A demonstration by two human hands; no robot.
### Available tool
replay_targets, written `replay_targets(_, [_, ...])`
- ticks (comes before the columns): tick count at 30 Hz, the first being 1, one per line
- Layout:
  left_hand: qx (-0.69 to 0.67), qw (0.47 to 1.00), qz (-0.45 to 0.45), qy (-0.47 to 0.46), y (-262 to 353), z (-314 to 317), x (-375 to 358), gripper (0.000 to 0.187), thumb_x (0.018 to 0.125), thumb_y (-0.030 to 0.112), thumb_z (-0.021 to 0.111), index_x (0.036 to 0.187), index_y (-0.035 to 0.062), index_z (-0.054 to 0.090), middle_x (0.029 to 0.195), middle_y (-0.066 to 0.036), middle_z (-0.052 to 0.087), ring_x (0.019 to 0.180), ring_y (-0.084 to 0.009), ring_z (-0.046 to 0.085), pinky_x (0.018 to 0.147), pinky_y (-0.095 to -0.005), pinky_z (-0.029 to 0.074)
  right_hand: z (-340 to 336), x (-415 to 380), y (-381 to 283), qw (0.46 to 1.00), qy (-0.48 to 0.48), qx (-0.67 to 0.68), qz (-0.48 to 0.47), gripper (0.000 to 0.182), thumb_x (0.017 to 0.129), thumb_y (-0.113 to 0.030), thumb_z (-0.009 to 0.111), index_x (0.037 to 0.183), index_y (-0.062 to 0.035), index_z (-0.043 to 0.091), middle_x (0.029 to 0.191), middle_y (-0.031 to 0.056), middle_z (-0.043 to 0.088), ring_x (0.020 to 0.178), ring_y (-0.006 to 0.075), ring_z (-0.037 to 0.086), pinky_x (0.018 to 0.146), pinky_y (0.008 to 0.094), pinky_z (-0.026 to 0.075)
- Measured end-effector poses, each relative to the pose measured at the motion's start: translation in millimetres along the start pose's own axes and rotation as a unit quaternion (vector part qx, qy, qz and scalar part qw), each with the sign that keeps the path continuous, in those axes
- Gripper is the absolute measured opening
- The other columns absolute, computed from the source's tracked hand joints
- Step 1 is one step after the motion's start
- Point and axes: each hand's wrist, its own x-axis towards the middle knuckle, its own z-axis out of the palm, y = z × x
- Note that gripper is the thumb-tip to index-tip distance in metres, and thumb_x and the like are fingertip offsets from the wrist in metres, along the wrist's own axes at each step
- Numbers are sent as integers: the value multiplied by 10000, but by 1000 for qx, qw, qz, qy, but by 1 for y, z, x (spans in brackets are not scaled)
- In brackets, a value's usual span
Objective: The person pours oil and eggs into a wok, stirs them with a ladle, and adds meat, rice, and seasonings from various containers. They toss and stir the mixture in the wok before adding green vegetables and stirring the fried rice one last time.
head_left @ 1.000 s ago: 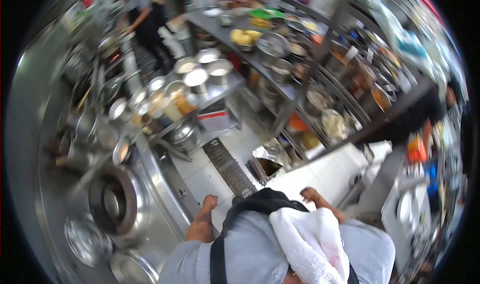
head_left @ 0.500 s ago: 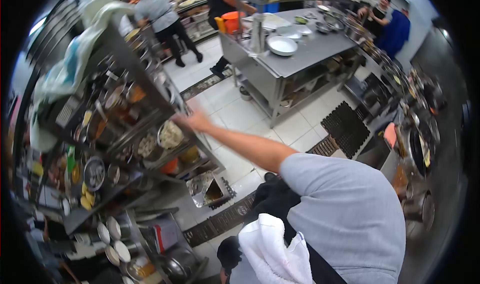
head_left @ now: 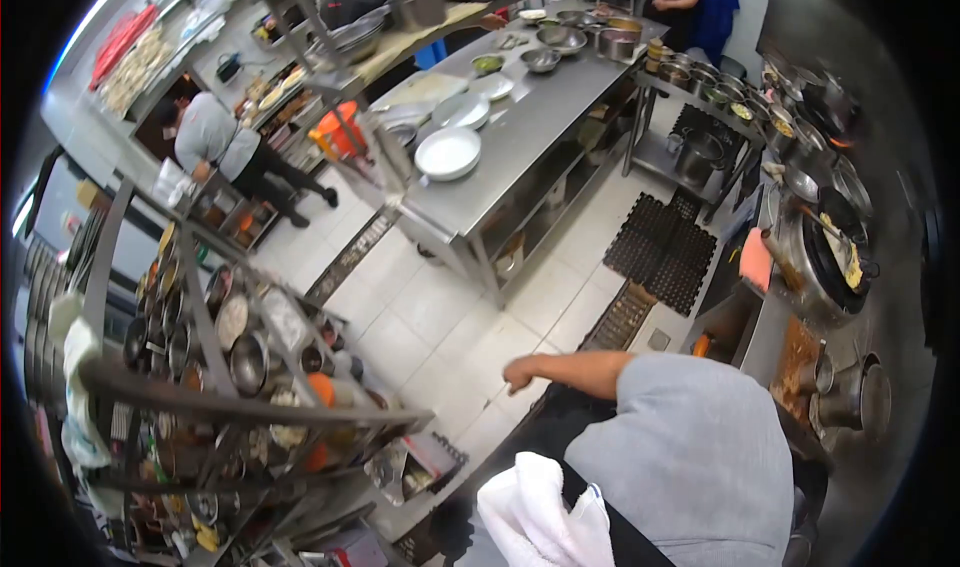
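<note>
Reader: Where are the wearer's hands?

Describer: The right hand (head_left: pixel 519 374) extends from a grey sleeve (head_left: pixel 690 452), over the white tiled floor (head_left: pixel 425 317). The left hand is out of view.

Reader: Are the fingers holding anything?

Describer: They look bent, but they are too small in the view for me to tell whether they are open, closed or gripping something.

Reader: What lies nearest ahead?

Describer: A long steel bench (head_left: pixel 530 137), well apart from the hand. A white dish (head_left: pixel 448 154) sits at its near end, with a white plate (head_left: pixel 461 110) just beyond. That spot probably makes both easy to take from the aisle.

Reader: And on the wearer?

Describer: A white towel (head_left: pixel 545 512) is draped over the shoulder beside a dark strap, likely slung there to stay within reach without occupying a hand.

Reader: What stands to either side?

Describer: At left, a metal rack (head_left: pixel 250 404) carries bowls and tubs on several levels, perhaps to save floor space. At right, a dark pan (head_left: pixel 820 262) rests in the cooking area, tools beside it. Farther off, small pots (head_left: pixel 722 95) stand in rows, probably so each can be reached from above. A black mat (head_left: pixel 660 247) lies in the aisle, presumably for footing.
</note>
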Motion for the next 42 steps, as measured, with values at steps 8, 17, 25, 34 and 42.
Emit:
replay_targets(8, [198, 975, 76, -64, 107, 0, 88, 450, 942, 361, 419, 938, 16, 709, 1009, -229, 681, 974, -398, 639, 898, -493, 487, 31, -209, 183, 950, 52, 167, 260, 622, 820, -530, 648, 1165, -13, 676, 1129, 224, 676, 1076, 379, 638, 927, 458, 500])
replay_targets(17, [365, 908, 195, -69, 338, -45, 314, 502, 886, 447, 483, 774, 22, 726, 909, -254, 684, 931, -391, 665, 857, -471, 517, 52, -345, 239, 762, 340, 353, 423, 564, 832, -437, 683, 1220, -30, 648, 1087, 165, 710, 1018, 336, 673, 926, 406, 510])
replay_targets(25, [-157, 855, 489, -78, 751, 65, 428, 191, 979, 233, 596, 959, 61, 676, 752, 22, 616, 629, -59, 530, 548, -232, 433, 38, -390, 321, 675, 327, 455, 481, 549, 848, -385, 694, 1251, -19, 623, 1017, 187, 720, 984, 317, 687, 877, 398, 522])
replay_targets(34, [-289, 892, 347, 31, 1087, -21, 578, 244, 936, 242, 610, 967, 19, 705, 785, -64, 707, 630, -135, 644, 603, -256, 513, -110, -417, 452, 649, 404, 451, 460, 489, 902, -306, 657, 1280, -2, 592, 1018, 170, 721, 902, 232, 705, 810, 343, 534])
replay_targets(42, [-445, 857, 258, 20, 1149, -13, 642, 274, 947, 245, 626, 891, -23, 636, 852, -126, 690, 774, -180, 695, 669, -268, 557, -159, -438, 466, 611, 293, 489, 550, 530, 871, -329, 687, 1299, -34, 588, 1066, 184, 714, 1017, 288, 688, 905, 361, 517])
